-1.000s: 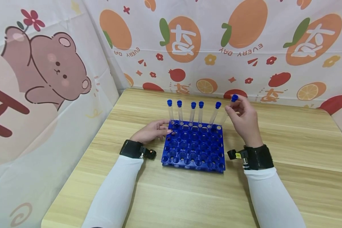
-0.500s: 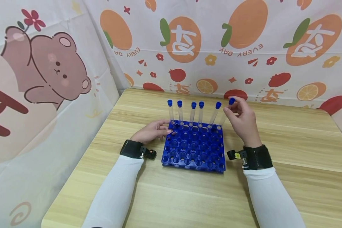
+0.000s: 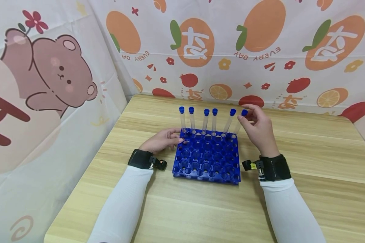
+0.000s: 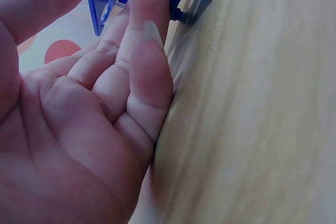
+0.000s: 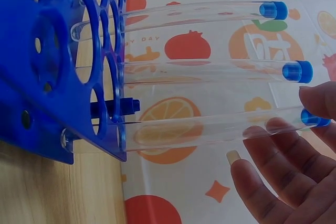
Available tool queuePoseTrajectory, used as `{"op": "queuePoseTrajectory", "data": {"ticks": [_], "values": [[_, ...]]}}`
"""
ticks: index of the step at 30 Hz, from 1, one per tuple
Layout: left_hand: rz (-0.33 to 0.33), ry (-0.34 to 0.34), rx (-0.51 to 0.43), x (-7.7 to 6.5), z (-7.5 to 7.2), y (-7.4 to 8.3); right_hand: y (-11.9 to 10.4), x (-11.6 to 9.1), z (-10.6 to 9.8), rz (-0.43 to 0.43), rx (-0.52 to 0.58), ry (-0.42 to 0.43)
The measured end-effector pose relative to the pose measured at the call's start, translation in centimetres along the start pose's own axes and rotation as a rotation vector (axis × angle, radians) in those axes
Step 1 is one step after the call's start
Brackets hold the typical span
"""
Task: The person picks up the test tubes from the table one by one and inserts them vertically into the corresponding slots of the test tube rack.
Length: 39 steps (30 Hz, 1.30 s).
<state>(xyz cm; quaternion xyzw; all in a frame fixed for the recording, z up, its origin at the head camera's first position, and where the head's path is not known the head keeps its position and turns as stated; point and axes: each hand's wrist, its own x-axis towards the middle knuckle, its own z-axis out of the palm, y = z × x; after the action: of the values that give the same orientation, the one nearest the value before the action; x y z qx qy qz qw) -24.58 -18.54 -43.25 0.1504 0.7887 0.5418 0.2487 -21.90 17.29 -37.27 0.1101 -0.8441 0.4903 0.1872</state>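
Note:
A blue test tube rack (image 3: 206, 158) stands on the table, its top pierced with rows of round holes. Along its back row stand several clear test tubes (image 3: 205, 123) with blue caps, some leaning. My left hand (image 3: 160, 140) grips the rack's back left corner, thumb on top; in the left wrist view the fingers (image 4: 149, 72) reach between its plates. At the back right corner, my right hand (image 3: 260, 130) pinches the capped end of the rightmost test tube (image 5: 210, 129). That tube's lower end is inside a corner hole, seen in the right wrist view.
The wooden table (image 3: 206, 212) extends around the rack on all sides. Behind it hangs a fruit-printed cloth (image 3: 225, 77), and a bear-printed cloth (image 3: 60, 135) hangs at the left. A black wrist camera (image 3: 250, 165) sits close to the rack's right side.
The right hand has moved slightly left and down with the rightmost tube, whose cap now sits lower and nearer the neighbouring tube. My left hand and the rack stay put.

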Motion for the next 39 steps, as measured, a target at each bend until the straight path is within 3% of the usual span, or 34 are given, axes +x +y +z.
{"op": "queuePoseTrajectory", "data": {"ticks": [28,39], "values": [[0.015,-0.004,0.008,-0.2,0.07,-0.05,-0.08,-0.29,-0.03,0.002,-0.012,-0.016],[0.013,-0.012,-0.009,-0.34,0.04,0.13,0.32,-0.2,0.11,0.007,-0.021,-0.081]]}}
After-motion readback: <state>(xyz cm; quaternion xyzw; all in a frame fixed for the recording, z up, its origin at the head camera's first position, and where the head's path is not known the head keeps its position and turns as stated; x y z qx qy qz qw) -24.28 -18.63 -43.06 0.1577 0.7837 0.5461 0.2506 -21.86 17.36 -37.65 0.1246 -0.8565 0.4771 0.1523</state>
